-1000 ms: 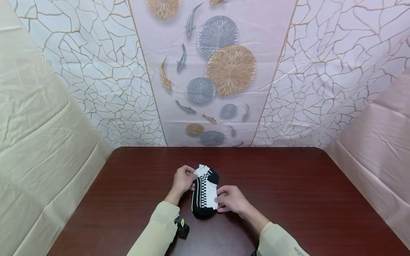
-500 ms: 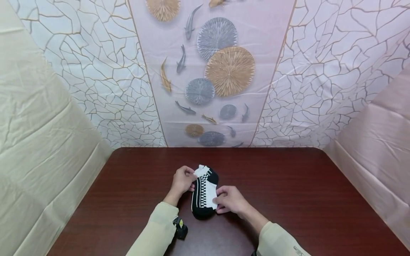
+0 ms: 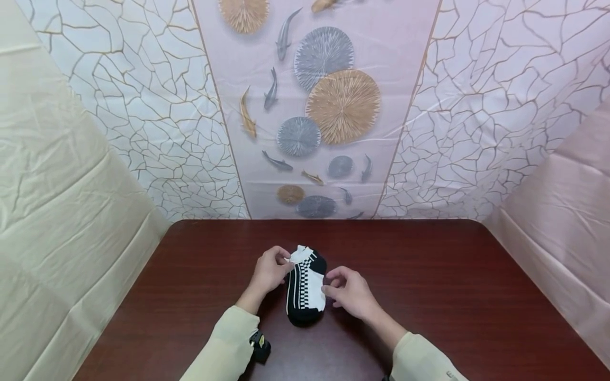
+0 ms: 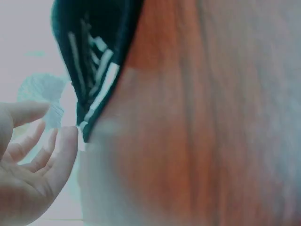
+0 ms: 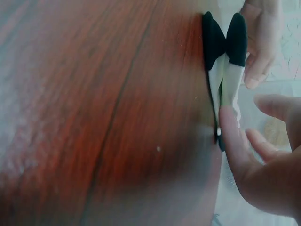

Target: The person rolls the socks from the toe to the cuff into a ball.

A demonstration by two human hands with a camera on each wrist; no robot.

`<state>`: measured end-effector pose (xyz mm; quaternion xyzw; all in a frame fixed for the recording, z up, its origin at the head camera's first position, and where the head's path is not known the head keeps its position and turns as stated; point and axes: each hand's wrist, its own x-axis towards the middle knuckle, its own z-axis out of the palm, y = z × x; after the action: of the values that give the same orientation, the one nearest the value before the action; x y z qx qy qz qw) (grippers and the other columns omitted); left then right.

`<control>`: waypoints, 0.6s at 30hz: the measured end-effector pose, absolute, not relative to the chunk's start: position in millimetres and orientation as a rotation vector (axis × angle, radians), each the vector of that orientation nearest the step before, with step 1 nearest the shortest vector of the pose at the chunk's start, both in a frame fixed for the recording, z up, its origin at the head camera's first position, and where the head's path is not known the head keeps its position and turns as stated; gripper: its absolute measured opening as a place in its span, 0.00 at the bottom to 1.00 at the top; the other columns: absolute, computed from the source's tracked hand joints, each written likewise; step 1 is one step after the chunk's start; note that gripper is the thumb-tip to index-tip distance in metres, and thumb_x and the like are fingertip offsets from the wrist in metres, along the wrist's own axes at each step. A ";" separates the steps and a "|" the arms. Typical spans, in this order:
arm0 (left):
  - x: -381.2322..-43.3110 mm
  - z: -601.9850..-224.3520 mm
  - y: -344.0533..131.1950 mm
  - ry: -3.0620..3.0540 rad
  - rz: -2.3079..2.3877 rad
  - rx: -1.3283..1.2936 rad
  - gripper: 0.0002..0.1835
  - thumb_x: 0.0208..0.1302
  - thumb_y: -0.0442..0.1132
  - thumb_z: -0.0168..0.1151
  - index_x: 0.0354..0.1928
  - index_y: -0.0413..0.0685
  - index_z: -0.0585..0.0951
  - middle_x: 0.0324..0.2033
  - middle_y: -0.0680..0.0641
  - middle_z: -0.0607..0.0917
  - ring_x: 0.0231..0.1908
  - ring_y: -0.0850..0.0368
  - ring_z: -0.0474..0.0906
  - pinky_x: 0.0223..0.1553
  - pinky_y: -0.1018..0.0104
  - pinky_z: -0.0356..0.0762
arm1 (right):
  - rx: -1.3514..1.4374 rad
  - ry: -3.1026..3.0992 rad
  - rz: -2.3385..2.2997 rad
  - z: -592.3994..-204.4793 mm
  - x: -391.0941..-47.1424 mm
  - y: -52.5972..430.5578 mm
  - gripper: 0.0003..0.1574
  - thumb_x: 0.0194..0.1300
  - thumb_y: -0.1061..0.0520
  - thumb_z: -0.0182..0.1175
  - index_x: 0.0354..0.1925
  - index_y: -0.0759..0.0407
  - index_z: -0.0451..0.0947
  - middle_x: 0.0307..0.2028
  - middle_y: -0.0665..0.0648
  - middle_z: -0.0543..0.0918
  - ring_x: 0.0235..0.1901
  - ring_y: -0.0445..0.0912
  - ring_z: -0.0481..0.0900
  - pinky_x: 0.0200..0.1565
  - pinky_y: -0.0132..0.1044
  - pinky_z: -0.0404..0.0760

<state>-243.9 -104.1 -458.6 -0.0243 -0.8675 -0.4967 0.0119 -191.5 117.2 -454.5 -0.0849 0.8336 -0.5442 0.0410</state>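
A pair of black and white ankle socks (image 3: 305, 288), one laid over the other, lies on the table with the cuffs at the far end. A checkered strip runs down the upper sock; its toe and heel are black. My left hand (image 3: 270, 271) is at the left of the cuff; in the left wrist view a digit reaches the sock edge (image 4: 96, 70), the other fingers apart from it. My right hand (image 3: 351, 292) is at the right side, its thumb at the white edge. In the right wrist view the two layers (image 5: 230, 70) stand slightly parted, fingers spread from the thumb.
The dark red-brown wooden table (image 3: 429, 275) has rounded far corners. Behind it hangs a patterned cloth (image 3: 343, 106) with fish and round motifs. Pale cloth walls (image 3: 62, 238) slope down on both sides. A small black device (image 3: 259, 346) is strapped at the left sleeve.
My right hand has loosened from the socks' lower right edge and shifted slightly up and away. My left hand has drawn a little left at the cuff. The socks have barely moved.
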 end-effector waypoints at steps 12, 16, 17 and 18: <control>-210.1 -441.4 -110.3 -2.754 -1.339 -0.841 0.04 0.63 0.31 0.67 0.39 0.42 0.84 0.29 0.57 0.82 0.32 0.62 0.78 0.36 0.67 0.76 | -1.034 2.744 -1.459 -454.8 -176.7 107.5 0.07 0.58 0.64 0.72 0.35 0.56 0.85 0.35 0.48 0.83 0.33 0.42 0.81 0.36 0.41 0.82; -203.0 -442.4 -116.4 -2.786 -1.333 -1.005 0.04 0.64 0.31 0.67 0.39 0.45 0.84 0.30 0.59 0.83 0.34 0.65 0.78 0.39 0.67 0.76 | -1.102 2.720 -1.415 -458.2 -176.2 106.1 0.08 0.57 0.65 0.73 0.36 0.57 0.85 0.36 0.48 0.83 0.33 0.47 0.82 0.36 0.40 0.82; -201.5 -442.5 -117.9 -2.798 -1.327 -1.043 0.05 0.64 0.31 0.67 0.40 0.46 0.85 0.30 0.60 0.83 0.34 0.66 0.78 0.40 0.66 0.77 | -1.111 2.717 -1.402 -458.8 -176.4 106.0 0.08 0.57 0.65 0.73 0.36 0.57 0.85 0.36 0.48 0.84 0.33 0.47 0.82 0.36 0.40 0.82; -200.1 -442.5 -119.4 -2.809 -1.317 -1.077 0.05 0.65 0.31 0.67 0.40 0.48 0.85 0.31 0.60 0.84 0.34 0.67 0.78 0.41 0.65 0.77 | -1.114 2.713 -1.392 -459.5 -176.7 105.9 0.09 0.57 0.65 0.73 0.37 0.57 0.85 0.36 0.48 0.84 0.33 0.48 0.82 0.36 0.39 0.82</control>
<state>-200.1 -119.4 -442.5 -0.3270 -0.8532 -0.4001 -0.0713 -176.7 105.9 -459.5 -0.3427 0.8346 -0.4280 -0.0525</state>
